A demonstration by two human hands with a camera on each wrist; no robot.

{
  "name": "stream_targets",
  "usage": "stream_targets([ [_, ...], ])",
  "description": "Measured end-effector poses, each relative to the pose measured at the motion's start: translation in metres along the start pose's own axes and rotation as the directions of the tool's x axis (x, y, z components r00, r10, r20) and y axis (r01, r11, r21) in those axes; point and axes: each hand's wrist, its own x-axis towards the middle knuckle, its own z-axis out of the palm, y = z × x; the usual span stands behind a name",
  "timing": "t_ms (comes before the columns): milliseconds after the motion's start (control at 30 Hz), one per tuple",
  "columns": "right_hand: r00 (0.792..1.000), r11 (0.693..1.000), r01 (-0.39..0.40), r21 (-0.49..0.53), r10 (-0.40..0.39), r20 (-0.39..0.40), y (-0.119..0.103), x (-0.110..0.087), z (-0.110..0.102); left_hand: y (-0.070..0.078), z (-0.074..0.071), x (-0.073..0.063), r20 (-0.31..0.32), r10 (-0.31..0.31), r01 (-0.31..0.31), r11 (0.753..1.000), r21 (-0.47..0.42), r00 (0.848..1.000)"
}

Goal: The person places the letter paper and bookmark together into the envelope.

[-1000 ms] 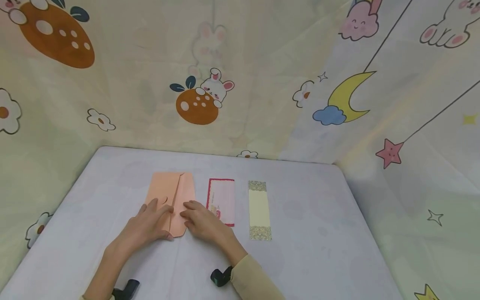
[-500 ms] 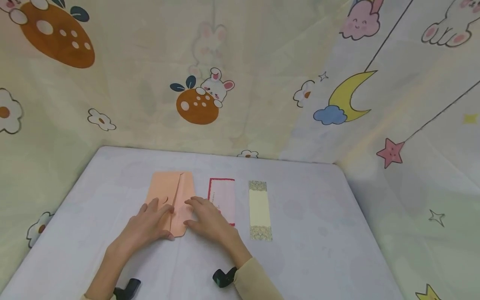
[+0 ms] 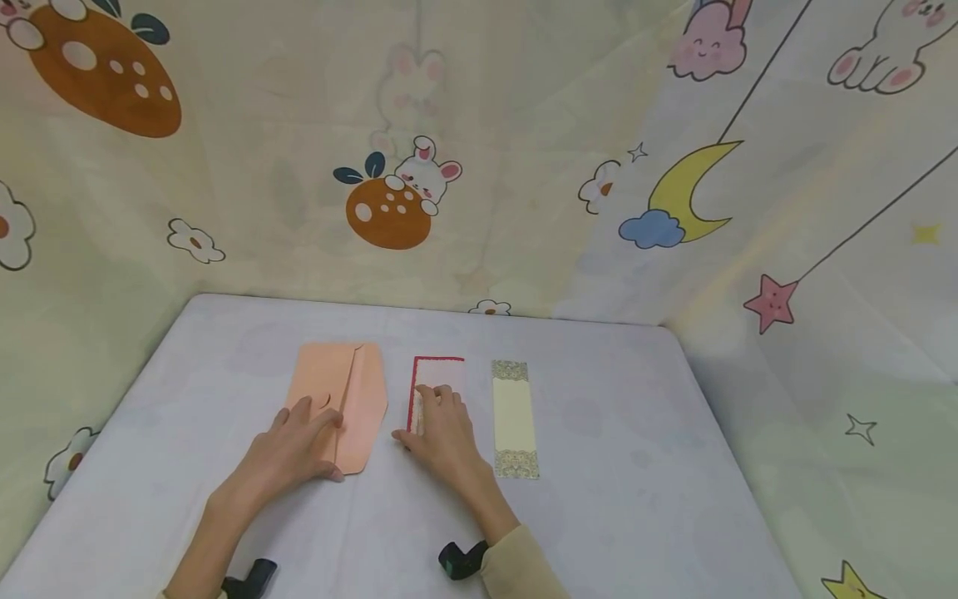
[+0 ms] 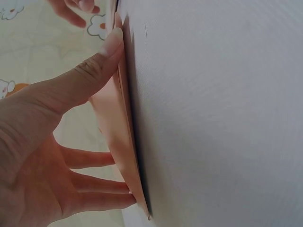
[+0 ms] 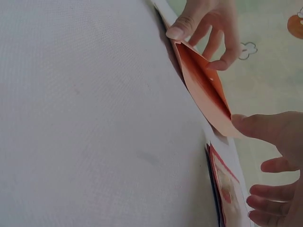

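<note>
A peach paper envelope (image 3: 364, 416) lies on the white table with its flap side up. My left hand (image 3: 292, 441) rests on it, fingers spread over its left part and thumb at the near edge. In the right wrist view, the envelope's mouth (image 5: 201, 78) gapes and shows a darker orange inside. To its right lies a pink card (image 3: 437, 371) with a red border. My right hand (image 3: 447, 433) is over that card with fingers relaxed, covering its lower part. In the right wrist view, the card (image 5: 226, 187) appears as a small stack with a dark lower layer.
A cream strip (image 3: 512, 416) with glittery gold ends lies right of the card. Black wrist-worn devices (image 3: 461, 561) sit at both sleeves. Behind the table (image 3: 636, 499) hangs a cloth backdrop (image 3: 509, 166) with cartoon prints.
My right hand has left the envelope's right side and moved right, over the pink card. My left hand stays on the envelope. The flap's right edge now shows fully.
</note>
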Motion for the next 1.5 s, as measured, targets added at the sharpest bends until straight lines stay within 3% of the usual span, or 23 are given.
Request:
stream_targets([
  [233, 0.986, 0.986, -0.148, 0.076, 0.153, -0.072, 0.006, 0.001, -0.005, -0.001, 0.000, -0.001, -0.006, -0.005, 0.005, 1.000, -0.009, 1.000],
  [400, 0.971, 0.975, -0.218, 0.038, 0.220, -0.092, 0.010, 0.003, -0.002, -0.003, 0.002, 0.000, -0.008, 0.001, -0.001, 1.000, -0.005, 1.000],
  [867, 0.960, 0.961, -0.276, -0.023, 0.274, -0.056, 0.011, 0.008, 0.004, -0.002, 0.004, -0.001, -0.005, -0.006, 0.006, 1.000, -0.005, 1.000],
  [1300, 0.920, 0.889, -0.384, 0.248, 0.391, 0.024, 0.022, 0.010, -0.002, 0.000, 0.002, -0.001, 0.004, -0.012, 0.012, 1.000, -0.012, 1.000],
  [1500, 0.915, 0.848, -0.389, 0.361, 0.402, 0.042, 0.028, 0.009, -0.004, 0.000, 0.002, -0.001, 0.003, -0.014, 0.014, 1.000, -0.026, 1.000],
])
